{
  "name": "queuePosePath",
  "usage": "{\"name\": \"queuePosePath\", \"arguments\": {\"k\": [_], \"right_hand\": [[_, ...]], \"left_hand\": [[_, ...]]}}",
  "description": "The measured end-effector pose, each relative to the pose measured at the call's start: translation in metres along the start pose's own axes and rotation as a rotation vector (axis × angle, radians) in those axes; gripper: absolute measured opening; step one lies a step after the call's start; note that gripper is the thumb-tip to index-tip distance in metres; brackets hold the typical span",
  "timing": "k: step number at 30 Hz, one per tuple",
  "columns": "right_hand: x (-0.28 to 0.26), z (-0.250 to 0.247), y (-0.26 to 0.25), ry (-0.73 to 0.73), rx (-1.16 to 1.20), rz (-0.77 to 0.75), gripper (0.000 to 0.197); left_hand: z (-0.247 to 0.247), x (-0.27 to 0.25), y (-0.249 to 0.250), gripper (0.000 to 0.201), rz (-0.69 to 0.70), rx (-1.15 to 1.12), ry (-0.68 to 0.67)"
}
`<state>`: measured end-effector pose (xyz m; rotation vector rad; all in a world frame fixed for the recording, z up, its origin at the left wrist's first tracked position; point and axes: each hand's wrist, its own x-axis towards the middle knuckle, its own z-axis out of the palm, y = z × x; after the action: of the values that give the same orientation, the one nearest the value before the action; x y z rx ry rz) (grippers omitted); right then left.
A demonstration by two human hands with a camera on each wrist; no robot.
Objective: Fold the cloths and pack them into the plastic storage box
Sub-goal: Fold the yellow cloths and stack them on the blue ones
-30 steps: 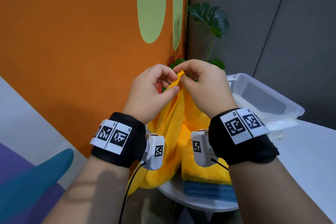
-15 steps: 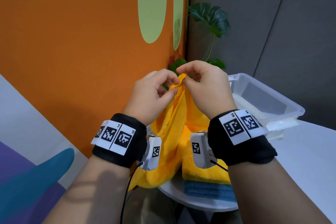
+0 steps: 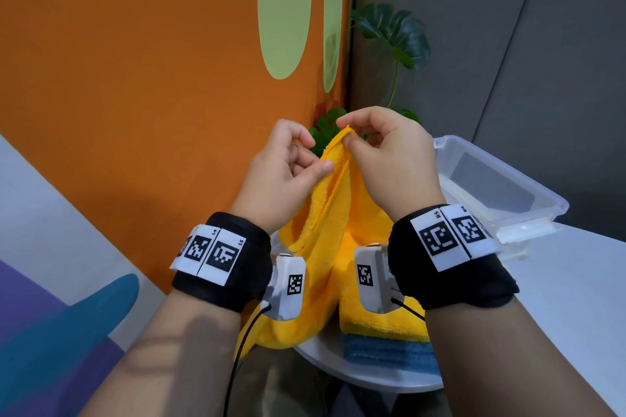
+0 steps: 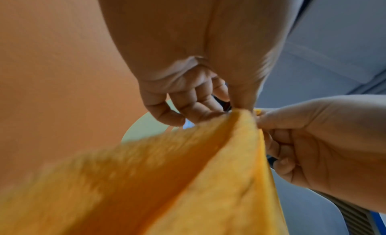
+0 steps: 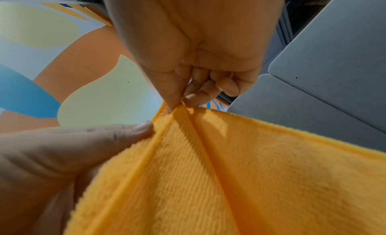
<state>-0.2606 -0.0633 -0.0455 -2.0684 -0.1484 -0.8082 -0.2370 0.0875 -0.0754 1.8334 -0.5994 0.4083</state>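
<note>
We stood at a white worktop with a rounded edge, set in a corner where an orange wall with pale green shapes met a grey panelled wall. A leafy green plant rose from that corner at about twelve o'clock from our hands.

The clear plastic storage box sat on the worktop at two o'clock from our hands, tilted as seen from the head view; what lay inside it we could not tell. At six o'clock, near the worktop's edge, a folded yellow cloth lay on top of a folded blue cloth.

The yellow cloth we held was fluffy and bright, lifted clear above the stack and hanging in long soft folds, its lower part draping past the worktop's edge. Our right hand pinched its top corner between thumb and forefinger, the other fingers curled in. Our left hand, just beside it at nine o'clock, pinched the cloth's edge a little lower between thumb and curled fingers.
</note>
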Motion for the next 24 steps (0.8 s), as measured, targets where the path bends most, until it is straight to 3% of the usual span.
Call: {"name": "queuePosePath", "arguments": {"k": [5, 15, 20, 24], "right_hand": [[0.001, -0.004, -0.001, 0.019, 0.043, 0.013, 0.021], [-0.004, 0.001, -0.008, -0.116, 0.070, 0.003, 0.021], [-0.005, 0.002, -0.009, -0.125, 0.059, -0.006, 0.021], [-0.001, -0.003, -0.002, 0.002, -0.010, 0.044, 0.020]], "left_hand": [[0.000, -0.003, -0.004, 0.005, 0.003, 0.000, -0.030], [0.004, -0.003, 0.005, 0.020, 0.026, -0.052, 0.059], [0.002, 0.000, -0.002, 0.020, -0.022, 0.203, 0.121], [-0.009, 0.000, -0.013, 0.028, -0.121, 0.355, 0.122]]}}
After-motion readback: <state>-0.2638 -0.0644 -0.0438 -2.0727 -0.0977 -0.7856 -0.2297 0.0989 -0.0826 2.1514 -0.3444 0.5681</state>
